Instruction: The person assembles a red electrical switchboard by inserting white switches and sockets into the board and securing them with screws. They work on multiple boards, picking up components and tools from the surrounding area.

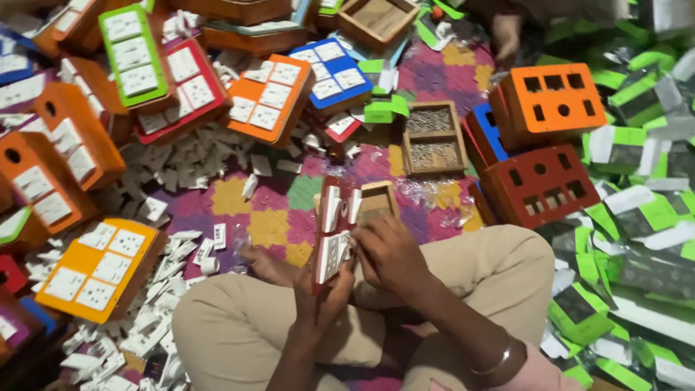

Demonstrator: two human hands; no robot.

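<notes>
Red switch box, fitted with white socket plates, stands upright at centre frame above the person's crossed legs. Left hand grips its lower edge from 6 o'clock, fingers curled closed; right hand presses its side from 3 o'clock, fingers bent against it. Small wooden tray lies on the patterned mat at 1 o'clock, just behind the box.

Both hands holding red switch box
</notes>
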